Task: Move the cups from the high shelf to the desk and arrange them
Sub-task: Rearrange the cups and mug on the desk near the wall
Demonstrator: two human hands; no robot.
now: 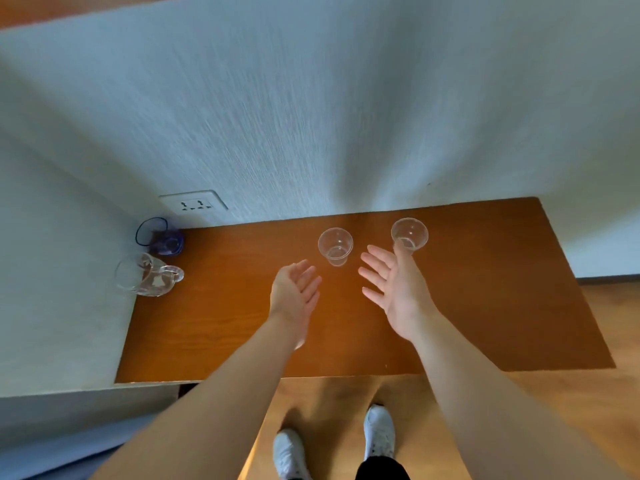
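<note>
Head view: two clear plastic cups upright near the back edge of the orange-brown wooden desk (485,306), against the white textured wall (311,116). Left clear plastic cup (335,246) toward the middle of the back edge, right clear plastic cup (409,234) just beside it, a small gap between, roughly in a row. Left hand (296,294) with relaxed, straight fingers, holding nothing, hovering just short of the left cup. Right hand (398,289) spread and empty, thumb tip reaching up against the base of the right cup; real contact or mere overlap impossible to tell. Blue-rimmed glass bowl (159,237) and clear glass pitcher with handle (147,275) at the desk's back left corner, well apart from the cups. White wall socket (194,204) above that corner. White shoes (379,431) on wooden floor below the front edge.

Judged step: arranging, both cups already down. For a clean finish: light nudges low on the walls, since thin plastic tips easily; matching distance from the back edge; steady spacing; slow release.
</note>
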